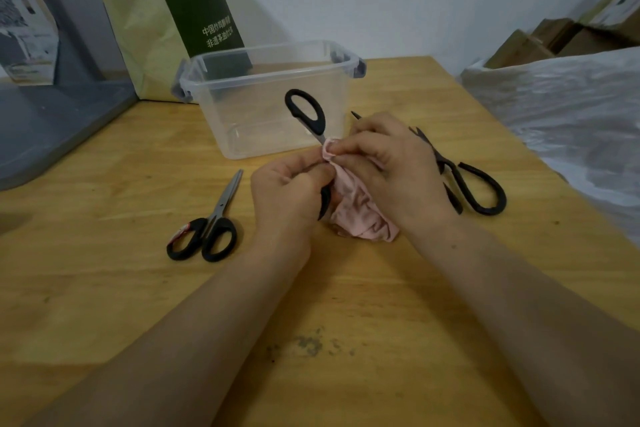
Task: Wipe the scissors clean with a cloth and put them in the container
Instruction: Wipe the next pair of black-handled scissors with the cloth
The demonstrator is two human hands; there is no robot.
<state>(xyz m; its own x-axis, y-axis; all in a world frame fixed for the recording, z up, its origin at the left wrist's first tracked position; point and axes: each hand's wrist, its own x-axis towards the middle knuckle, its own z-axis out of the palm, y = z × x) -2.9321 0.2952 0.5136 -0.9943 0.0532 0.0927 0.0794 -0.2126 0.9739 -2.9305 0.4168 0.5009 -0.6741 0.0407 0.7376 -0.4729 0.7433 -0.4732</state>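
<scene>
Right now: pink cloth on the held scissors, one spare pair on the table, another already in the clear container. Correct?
No: the head view shows the container empty; that second spare pair lies on the table beside the right hand. The rest holds.

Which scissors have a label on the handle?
The closed pair lying at left: red-white label on one loop. The pair in the cloth and the open right pair show plain black handles.

White "中国…非遗茶油" stands on the green package (188, 3).

Clear glossy plastic container (242, 87), soft pink cloth (360, 218), matt wood table (104, 288), blk plastic/metal scissors (207, 229)
</scene>
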